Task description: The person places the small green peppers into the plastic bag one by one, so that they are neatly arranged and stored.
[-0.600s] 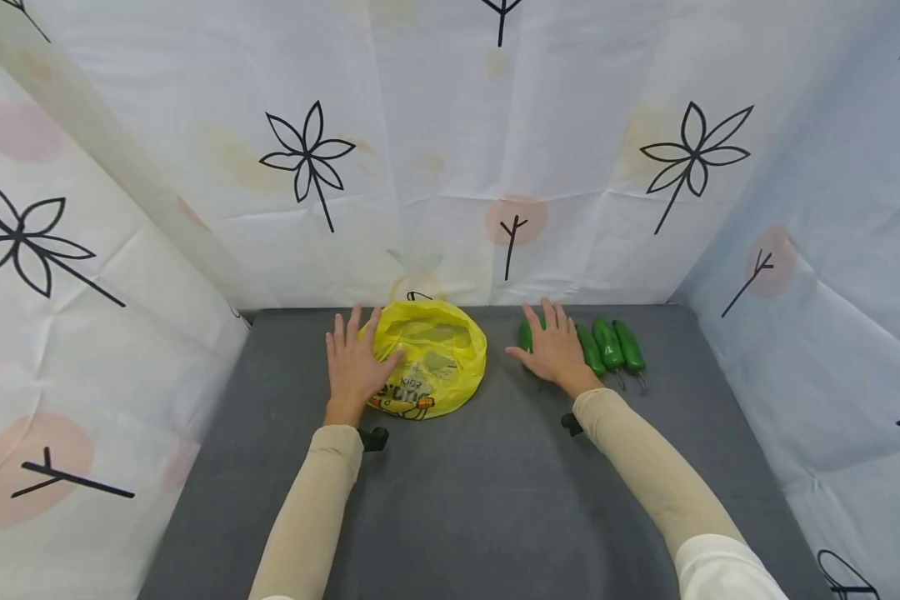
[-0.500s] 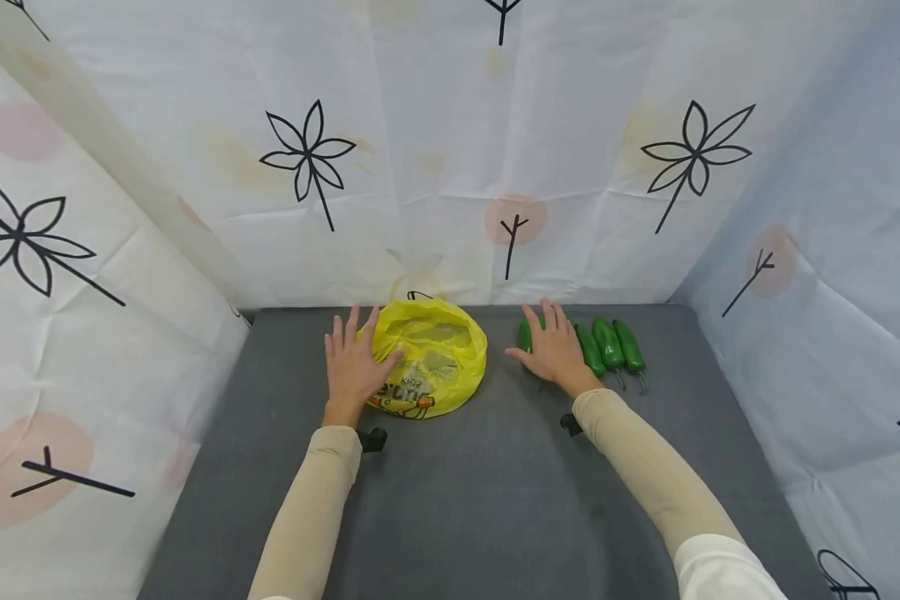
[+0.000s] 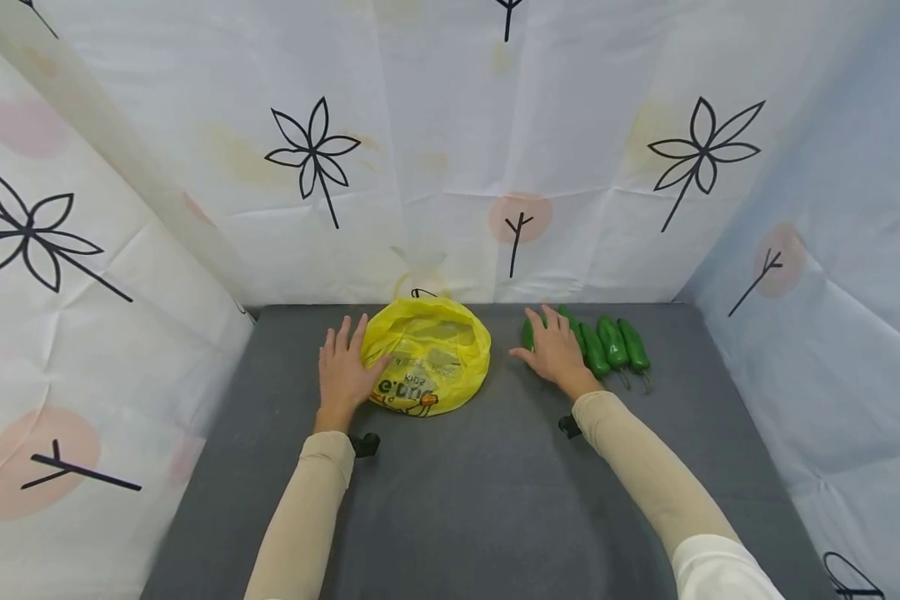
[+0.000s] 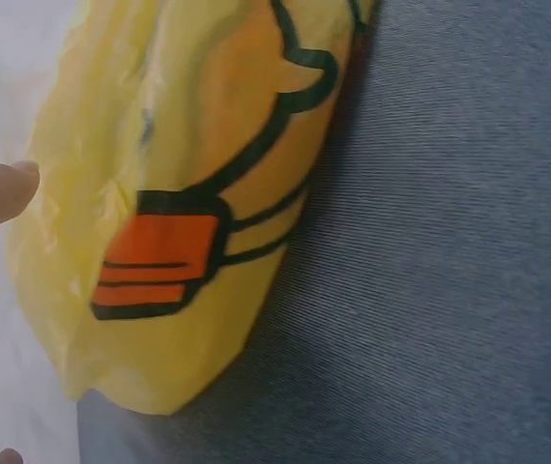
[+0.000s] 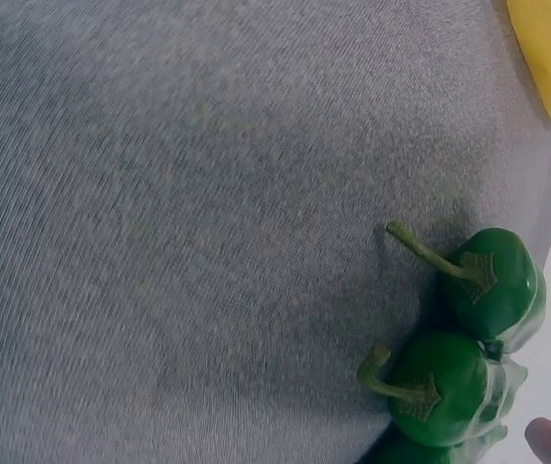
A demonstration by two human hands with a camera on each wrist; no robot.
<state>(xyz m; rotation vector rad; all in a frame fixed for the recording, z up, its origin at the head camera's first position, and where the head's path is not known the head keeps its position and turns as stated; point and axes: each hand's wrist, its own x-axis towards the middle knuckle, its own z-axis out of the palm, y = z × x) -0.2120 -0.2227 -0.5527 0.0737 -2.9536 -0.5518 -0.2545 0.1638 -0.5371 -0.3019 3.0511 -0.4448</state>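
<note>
Over grey cloth (image 3: 465, 508), the left hand (image 3: 344, 372) has edged leftward from the bag (image 3: 461, 371).

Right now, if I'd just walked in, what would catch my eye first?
Probably the bright yellow bag, near the back of the grey table. Next come the shiny green peppers, grouped to its right. Behind them hangs a white cloth with bold black plant drawings.
</note>
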